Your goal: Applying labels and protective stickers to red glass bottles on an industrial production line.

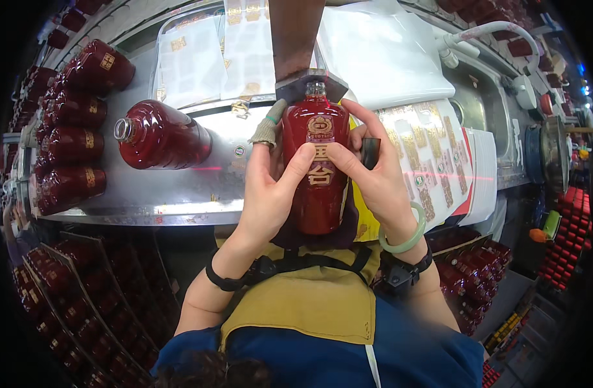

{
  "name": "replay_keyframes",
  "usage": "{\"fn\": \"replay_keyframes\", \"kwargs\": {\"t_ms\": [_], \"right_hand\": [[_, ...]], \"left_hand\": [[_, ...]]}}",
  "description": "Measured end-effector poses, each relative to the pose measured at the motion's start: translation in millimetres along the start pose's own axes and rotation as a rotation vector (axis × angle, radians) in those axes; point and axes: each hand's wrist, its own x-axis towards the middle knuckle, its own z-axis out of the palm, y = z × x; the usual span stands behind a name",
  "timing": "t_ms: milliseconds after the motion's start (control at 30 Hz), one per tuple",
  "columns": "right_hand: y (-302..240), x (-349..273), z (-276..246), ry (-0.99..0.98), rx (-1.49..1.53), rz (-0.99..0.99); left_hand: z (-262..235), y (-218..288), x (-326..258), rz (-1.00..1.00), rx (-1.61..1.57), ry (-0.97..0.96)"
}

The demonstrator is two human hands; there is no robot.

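Two grips [270, 187] — red bottle [319, 204] between

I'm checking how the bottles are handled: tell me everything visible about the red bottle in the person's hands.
The red bottle looks like glossy, deep-red glass, with broad shoulders and a short, clear neck that appears uncapped. Its front bears a gold emblem above large gold characters. It lies between the left hand and right hand, thumbs on its front, neck pointing away from the person. Whether it touches the dark bracket behind the neck is unclear.
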Motion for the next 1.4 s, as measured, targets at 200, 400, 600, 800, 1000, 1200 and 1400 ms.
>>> {"fn": "replay_keyframes", "kwargs": {"t_ms": [200, 400, 600, 800, 1000, 1200, 1400], "right_hand": [[-6.3, 9.1, 1.8, 0.024, 0.025, 0.075], [-5.2, 15.0, 8.3, 0.076, 0.078, 0.074], [-6.9, 15.3, 8.2, 0.064, 0.055, 0.077], [-5.1, 15.5, 9.3, 0.074, 0.067, 0.063], [-3.8, 15.6, 8.8, 0.074, 0.050, 0.053], [-5.6, 16.6, 8.4, 0.074, 0.070, 0.079], [-4.2, 17.2, 8.1, 0.076, 0.053, 0.068]], "left_hand": [[-1.2, 3.8, 2.4, -0.054, -0.073, 0.001], [0.2, -1.4, 2.8, 0.008, 0.010, 0.006], [-1.9, -5.8, 3.9, 0.015, 0.044, 0.012], [-2.3, -8.2, 4.1, 0.015, 0.083, 0.002], [-0.8, -4.7, 3.8, 0.013, 0.096, 0.007], [4.8, -0.1, 1.7, 0.037, 0.149, 0.010], [5.1, -0.5, 2.4, 0.045, 0.183, 0.007]]}}
